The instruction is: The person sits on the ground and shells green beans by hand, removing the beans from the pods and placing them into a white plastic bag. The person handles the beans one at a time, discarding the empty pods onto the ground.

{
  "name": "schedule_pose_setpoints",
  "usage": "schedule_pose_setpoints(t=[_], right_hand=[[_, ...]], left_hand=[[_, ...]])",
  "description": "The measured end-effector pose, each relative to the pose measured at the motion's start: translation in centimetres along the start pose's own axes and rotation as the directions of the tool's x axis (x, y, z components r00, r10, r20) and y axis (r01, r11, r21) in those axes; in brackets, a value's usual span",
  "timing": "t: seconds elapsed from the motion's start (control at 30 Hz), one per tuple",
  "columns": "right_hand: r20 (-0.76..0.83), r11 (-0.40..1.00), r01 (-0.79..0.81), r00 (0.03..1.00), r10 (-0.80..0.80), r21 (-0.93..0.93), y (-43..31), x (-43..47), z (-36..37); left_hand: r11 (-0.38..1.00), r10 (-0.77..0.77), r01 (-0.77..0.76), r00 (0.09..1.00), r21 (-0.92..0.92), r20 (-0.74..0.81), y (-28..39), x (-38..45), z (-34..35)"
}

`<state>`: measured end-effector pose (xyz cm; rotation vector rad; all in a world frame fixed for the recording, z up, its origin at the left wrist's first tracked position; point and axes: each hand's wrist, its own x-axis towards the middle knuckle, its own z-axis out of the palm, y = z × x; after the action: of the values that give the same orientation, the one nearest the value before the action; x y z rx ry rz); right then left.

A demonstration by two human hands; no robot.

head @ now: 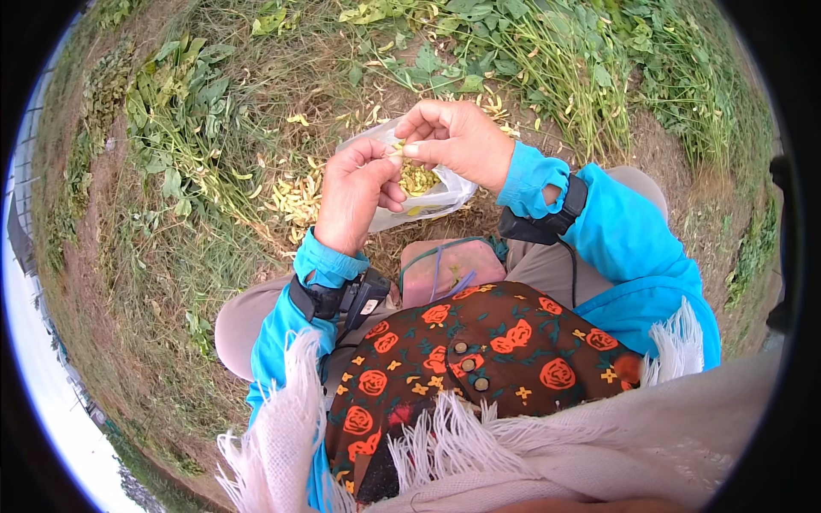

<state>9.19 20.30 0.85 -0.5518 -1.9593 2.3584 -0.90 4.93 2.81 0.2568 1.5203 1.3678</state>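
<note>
My left hand (362, 179) and my right hand (458, 138) meet fingertip to fingertip above a white plastic bag (442, 197). Pinched between both is a small yellow-green bean pod (397, 149), partly covered by my fingers. Inside the open bag lie many shelled yellow-green beans (418, 179); my hands hide part of its mouth. A pile of pale yellow pods (300, 199) rests on the ground left of the bag, close to my left hand. More loose pods (494, 108) are scattered beyond my right hand.
Pulled bean plants (564, 70) with leaves and pods lie beyond and to the right. Another heap of bean plants (183, 128) is at left. Between my folded legs sits a pinkish block (452, 266) with cords on it. A cable (571, 272) hangs from my right wrist device.
</note>
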Motion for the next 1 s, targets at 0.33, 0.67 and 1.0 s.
schedule_pose_setpoints(t=[0.33,0.67,1.0], right_hand=[[0.208,0.910,-0.380,0.916,0.344,0.167,0.9,0.7,-0.5],[0.564,0.432,-0.692,0.722,0.401,0.578,0.0,-0.1,-1.5],[0.435,0.467,-0.665,0.741,0.512,0.582,0.4,0.2,-1.4]], left_hand=[[0.905,0.161,-0.135,0.986,0.403,-0.032,0.0,0.9,0.0],[0.650,0.481,-0.469,0.863,0.598,0.153,0.1,0.5,0.1],[0.724,0.317,-0.309,0.943,0.616,0.100,0.4,0.7,0.2]])
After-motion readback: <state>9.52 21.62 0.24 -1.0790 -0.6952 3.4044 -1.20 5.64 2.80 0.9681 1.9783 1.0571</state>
